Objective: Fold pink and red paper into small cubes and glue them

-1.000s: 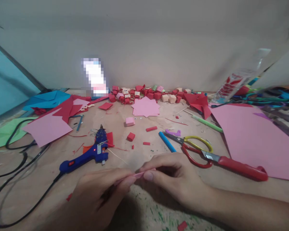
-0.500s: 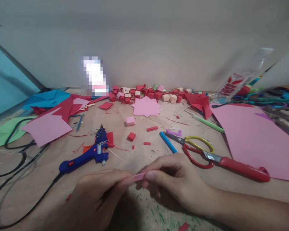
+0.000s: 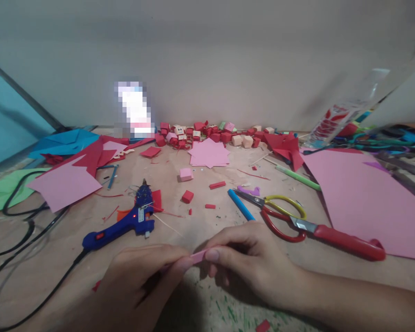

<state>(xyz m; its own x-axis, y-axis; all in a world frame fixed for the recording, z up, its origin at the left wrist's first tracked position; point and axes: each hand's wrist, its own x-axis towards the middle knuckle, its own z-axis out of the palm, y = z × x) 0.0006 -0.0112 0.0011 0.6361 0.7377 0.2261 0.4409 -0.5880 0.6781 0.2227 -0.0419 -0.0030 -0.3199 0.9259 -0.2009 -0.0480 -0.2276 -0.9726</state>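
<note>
Between my two hands is a narrow strip of pink paper (image 3: pixel 197 257). My left hand (image 3: pixel 147 272) pinches its left end between thumb and fingers. The thumb and forefinger of my right hand (image 3: pixel 252 260) grip the other end, and my remaining fingers curl beneath. Only a short middle length of the strip shows. Ahead of my hands lie a small red paper block (image 3: pixel 187 197) and a pink paper block (image 3: pixel 186 174). A blue glue gun (image 3: pixel 124 228) with a lit red light rests beyond my left hand.
Scissors with yellow and red handles (image 3: pixel 285 207) and a red-handled tool (image 3: pixel 349 241) lie at right, near a blue marker (image 3: pixel 241 205). Pink sheets (image 3: pixel 370 203), a tilted bottle (image 3: pixel 342 115), many small paper cubes (image 3: pixel 214 133) and a black cable (image 3: pixel 48 293) surround the work area.
The view has shifted slightly. Both hands keep their pinch on the pink strip, whose visible part has dipped a little and looks slightly shorter.
</note>
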